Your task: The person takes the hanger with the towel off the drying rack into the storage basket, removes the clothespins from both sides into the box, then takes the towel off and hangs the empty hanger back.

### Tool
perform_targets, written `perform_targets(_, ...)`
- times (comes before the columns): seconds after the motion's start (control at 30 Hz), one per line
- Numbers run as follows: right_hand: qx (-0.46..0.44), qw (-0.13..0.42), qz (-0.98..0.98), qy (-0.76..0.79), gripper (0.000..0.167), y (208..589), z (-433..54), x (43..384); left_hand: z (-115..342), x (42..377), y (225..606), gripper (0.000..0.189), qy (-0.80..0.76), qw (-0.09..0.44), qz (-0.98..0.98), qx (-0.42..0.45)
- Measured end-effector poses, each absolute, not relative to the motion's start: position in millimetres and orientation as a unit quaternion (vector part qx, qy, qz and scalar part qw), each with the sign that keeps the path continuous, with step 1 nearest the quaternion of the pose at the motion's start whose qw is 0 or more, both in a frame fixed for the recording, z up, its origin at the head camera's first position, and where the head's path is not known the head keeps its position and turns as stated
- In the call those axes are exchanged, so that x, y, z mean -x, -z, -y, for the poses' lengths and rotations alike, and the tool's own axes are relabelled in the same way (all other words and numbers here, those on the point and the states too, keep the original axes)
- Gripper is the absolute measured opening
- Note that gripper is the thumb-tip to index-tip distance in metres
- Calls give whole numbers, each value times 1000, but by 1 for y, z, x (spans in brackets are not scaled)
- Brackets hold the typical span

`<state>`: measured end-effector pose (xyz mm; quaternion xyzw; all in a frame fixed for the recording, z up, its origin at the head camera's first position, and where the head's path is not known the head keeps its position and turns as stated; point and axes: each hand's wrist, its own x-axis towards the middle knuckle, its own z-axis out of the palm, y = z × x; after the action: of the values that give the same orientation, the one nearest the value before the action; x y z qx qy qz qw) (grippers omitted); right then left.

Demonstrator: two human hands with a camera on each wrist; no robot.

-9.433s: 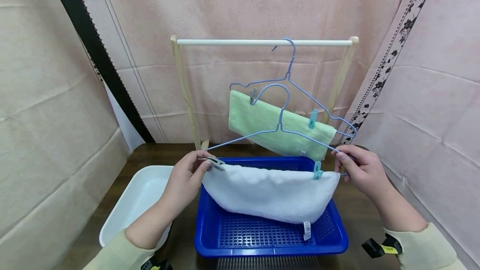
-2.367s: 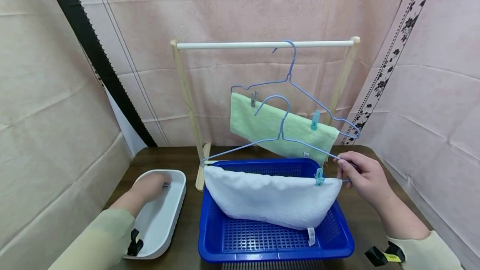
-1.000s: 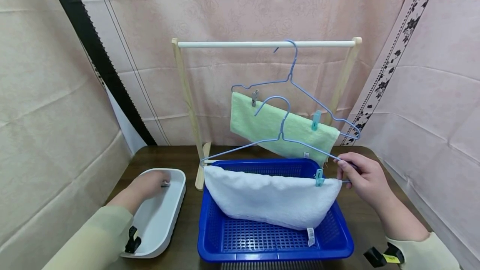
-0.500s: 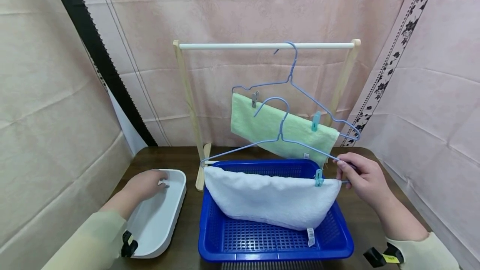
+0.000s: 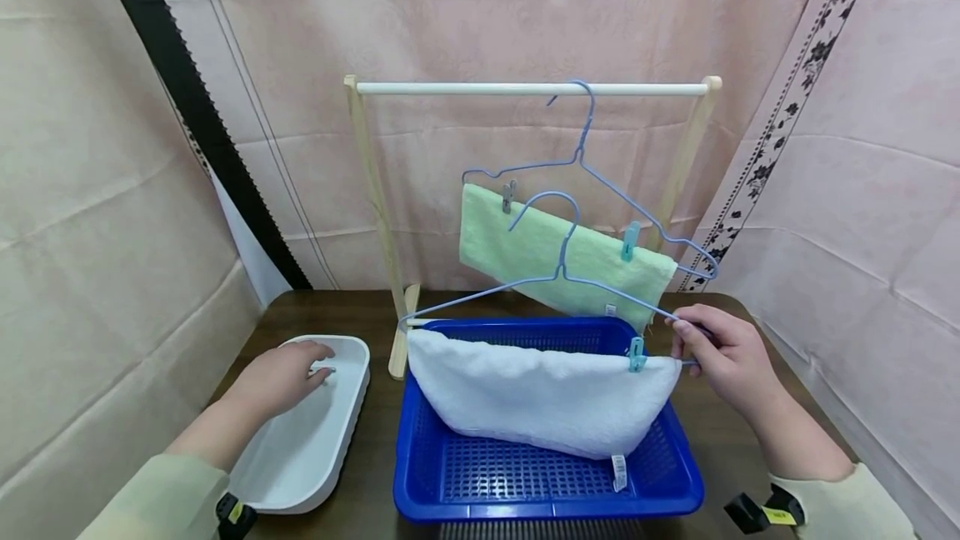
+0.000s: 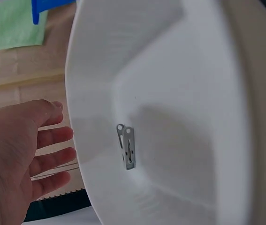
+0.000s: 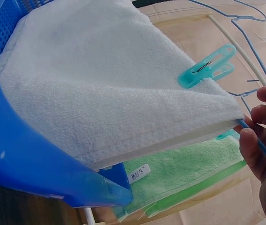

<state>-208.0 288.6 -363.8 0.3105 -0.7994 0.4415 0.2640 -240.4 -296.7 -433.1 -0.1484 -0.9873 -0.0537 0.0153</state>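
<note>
My right hand [image 5: 723, 352] grips the right end of a blue wire hanger [image 5: 487, 294]. Folded over its lower bar is a white towel [image 5: 540, 398], drooping above a blue basket [image 5: 547, 511]. A teal clothespin [image 7: 207, 66] pinches the towel's right side; no clip sits on its left corner. My left hand [image 5: 277, 382] hovers over the far end of a white tray [image 5: 300, 465], fingers spread and holding nothing. In the left wrist view a grey clothespin [image 6: 127, 147] lies on the tray floor, apart from the fingers.
Behind, a second blue hanger [image 5: 581, 136] hangs from the rack's white rod [image 5: 465, 89]. A green towel [image 5: 540, 244] is clipped to it by a grey clothespin [image 5: 507, 197] and a teal clothespin [image 5: 630, 241]. The basket fills the table's middle.
Earlier my left hand held a grey clothespin at the white towel's left corner, then reached into the tray. Over the last second its fingers spread and drew back slightly. My right hand stayed put.
</note>
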Motion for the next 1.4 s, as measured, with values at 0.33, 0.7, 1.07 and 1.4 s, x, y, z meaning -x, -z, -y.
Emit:
perform_targets(0.33,-318,269,795,-441,26,364,-288,213,283,222,422,33,35,77,981,177)
perform_targets(0.7,-326,266,797,-433,27,361,-286,211,252,199,401,32,28,129,963,234)
perform_targets(1.07,-333,265,793,-436,27,362,-287,214,229,179,387,28,27,140,952,273)
perform_targets(1.4,-328,265,797,-433,27,360,-286,211,209,167,380,29,30,160,939,303)
